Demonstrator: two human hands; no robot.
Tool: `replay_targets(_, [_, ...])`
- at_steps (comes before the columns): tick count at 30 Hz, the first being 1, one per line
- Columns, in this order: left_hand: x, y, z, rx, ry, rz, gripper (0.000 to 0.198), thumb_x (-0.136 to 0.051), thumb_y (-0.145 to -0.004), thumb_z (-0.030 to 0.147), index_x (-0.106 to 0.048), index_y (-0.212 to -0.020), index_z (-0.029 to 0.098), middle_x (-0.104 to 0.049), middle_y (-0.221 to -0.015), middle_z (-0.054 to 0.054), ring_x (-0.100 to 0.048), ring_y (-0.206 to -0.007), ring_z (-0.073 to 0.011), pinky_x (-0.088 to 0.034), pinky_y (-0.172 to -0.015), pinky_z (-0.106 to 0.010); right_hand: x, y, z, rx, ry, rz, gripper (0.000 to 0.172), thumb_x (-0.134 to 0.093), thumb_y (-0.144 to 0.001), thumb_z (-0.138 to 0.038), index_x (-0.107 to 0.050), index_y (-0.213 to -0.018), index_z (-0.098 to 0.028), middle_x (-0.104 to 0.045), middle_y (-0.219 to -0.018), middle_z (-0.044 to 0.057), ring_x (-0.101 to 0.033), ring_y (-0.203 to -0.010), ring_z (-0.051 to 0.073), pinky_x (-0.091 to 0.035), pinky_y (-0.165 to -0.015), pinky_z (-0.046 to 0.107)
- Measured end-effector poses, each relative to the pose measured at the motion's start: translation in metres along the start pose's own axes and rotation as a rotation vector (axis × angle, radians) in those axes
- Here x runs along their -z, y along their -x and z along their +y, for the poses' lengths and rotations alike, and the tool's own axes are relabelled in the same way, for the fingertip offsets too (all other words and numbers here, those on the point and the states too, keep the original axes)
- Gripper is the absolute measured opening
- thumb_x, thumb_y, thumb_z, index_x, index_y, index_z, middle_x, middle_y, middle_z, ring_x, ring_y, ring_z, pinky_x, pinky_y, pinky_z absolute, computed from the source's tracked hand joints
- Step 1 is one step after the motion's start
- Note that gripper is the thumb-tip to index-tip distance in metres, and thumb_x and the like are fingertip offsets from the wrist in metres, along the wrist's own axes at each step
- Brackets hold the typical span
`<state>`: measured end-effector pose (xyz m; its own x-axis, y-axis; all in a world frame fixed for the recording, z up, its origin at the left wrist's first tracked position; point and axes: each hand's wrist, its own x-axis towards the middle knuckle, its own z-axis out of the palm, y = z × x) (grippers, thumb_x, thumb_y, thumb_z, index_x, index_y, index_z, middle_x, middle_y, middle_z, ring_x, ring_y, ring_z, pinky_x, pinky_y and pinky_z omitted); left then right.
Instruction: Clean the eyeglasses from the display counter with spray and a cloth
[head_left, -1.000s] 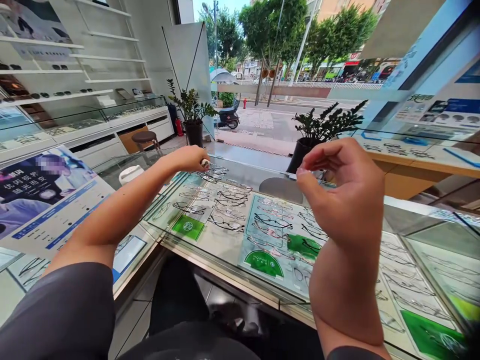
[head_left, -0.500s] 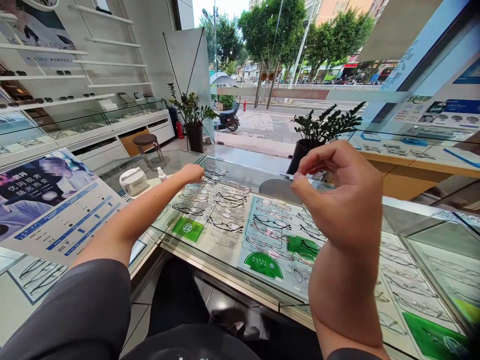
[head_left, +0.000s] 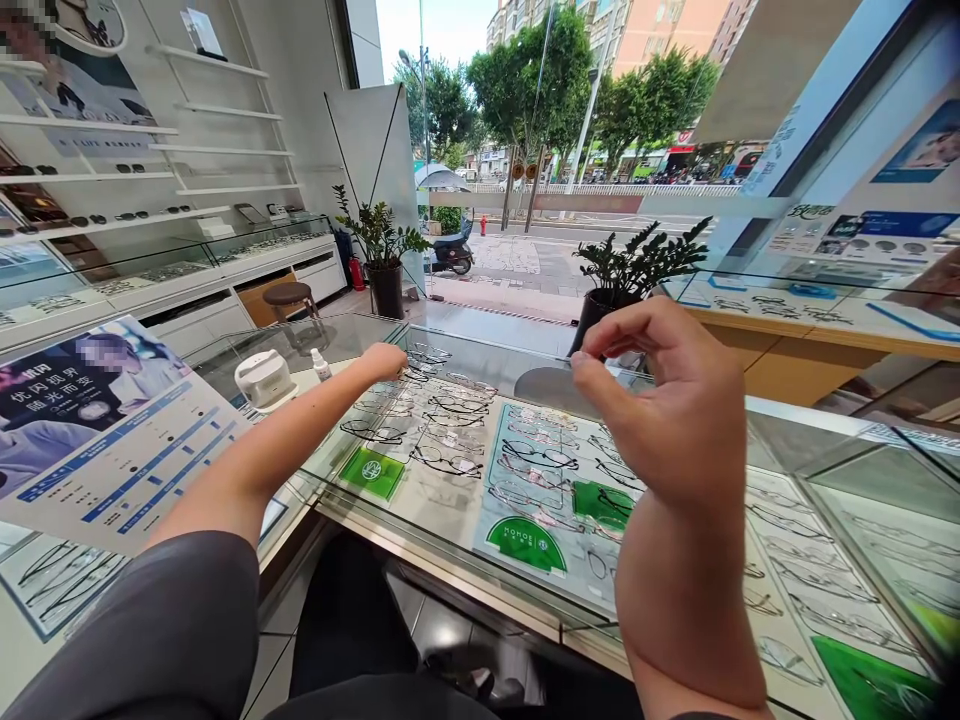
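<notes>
Glass counter bears left hand, grip unclear; right hand hovers, fingers pinched together.

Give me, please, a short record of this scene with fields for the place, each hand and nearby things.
place: glass counter, eyeglass frames in rows under the glass
left hand: stretched out, curled, resting on the counter top; grip hidden
right hand: raised above the counter, thumb and forefinger curved toward each other; nothing clear between them
near left hand: small spray bottle, white device
behind: potted plant
</notes>
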<state>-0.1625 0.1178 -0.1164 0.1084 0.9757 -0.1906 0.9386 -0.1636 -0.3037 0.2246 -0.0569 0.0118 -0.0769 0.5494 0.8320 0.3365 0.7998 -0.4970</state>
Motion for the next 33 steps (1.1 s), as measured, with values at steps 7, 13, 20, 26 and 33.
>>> replay_targets(7, [0.003, -0.006, -0.002, 0.025, 0.016, -0.006, 0.036, -0.073, -0.077, 0.032, -0.085, -0.109, 0.022, -0.083, -0.113, -0.020, -0.075, -0.107, -0.0340, -0.056, -0.089, -0.036, 0.002, -0.001, 0.000, 0.002, 0.001, -0.001, 0.016, -0.071, -0.089, -0.016, -0.064, -0.084, -0.029, -0.070, -0.080, -0.001, -0.065, -0.079, 0.022, -0.055, -0.082, 0.042])
replay_targets(13, [0.008, -0.021, -0.004, 0.055, 0.042, 0.056, 0.043, -0.069, -0.082, 0.030, -0.082, -0.123, 0.022, -0.081, -0.121, -0.020, -0.073, -0.116, -0.0355, -0.055, -0.095, -0.037, 0.004, 0.001, 0.000, 0.003, 0.004, 0.007, 0.016, -0.071, -0.087, -0.014, -0.065, -0.087, -0.028, -0.071, -0.084, -0.001, -0.067, -0.082, 0.022, -0.055, -0.085, 0.041])
replay_targets(20, [0.000, -0.038, 0.005, 0.053, 0.056, 0.043, 0.032, -0.069, -0.086, 0.028, -0.086, -0.113, 0.024, -0.082, -0.119, -0.018, -0.075, -0.113, -0.0350, -0.055, -0.095, -0.038, 0.007, 0.000, -0.001, 0.037, 0.015, 0.012, 0.017, -0.067, -0.084, -0.010, -0.064, -0.086, -0.027, -0.069, -0.081, -0.002, -0.066, -0.080, 0.020, -0.054, -0.081, 0.037])
replay_targets(26, [-0.002, -0.042, 0.006, 0.047, 0.064, 0.054, 0.027, -0.071, -0.085, 0.028, -0.086, -0.107, 0.024, -0.082, -0.115, -0.017, -0.074, -0.112, -0.0346, -0.053, -0.093, -0.037, 0.009, -0.001, -0.003, 0.043, 0.015, 0.005, 0.014, -0.065, -0.083, -0.012, -0.063, -0.083, -0.026, -0.067, -0.079, -0.002, -0.064, -0.078, 0.018, -0.054, -0.080, 0.036])
replay_targets(33, [0.014, -0.026, -0.003, 0.066, 0.112, 0.124, 0.022, -0.076, -0.080, 0.032, -0.085, -0.097, 0.022, -0.082, -0.103, -0.018, -0.075, -0.106, -0.0355, -0.052, -0.087, -0.037, 0.009, -0.002, -0.002, 0.026, -0.007, -0.021, 0.013, -0.064, -0.083, -0.011, -0.062, -0.084, -0.024, -0.066, -0.081, -0.001, -0.062, -0.079, 0.018, -0.053, -0.080, 0.037])
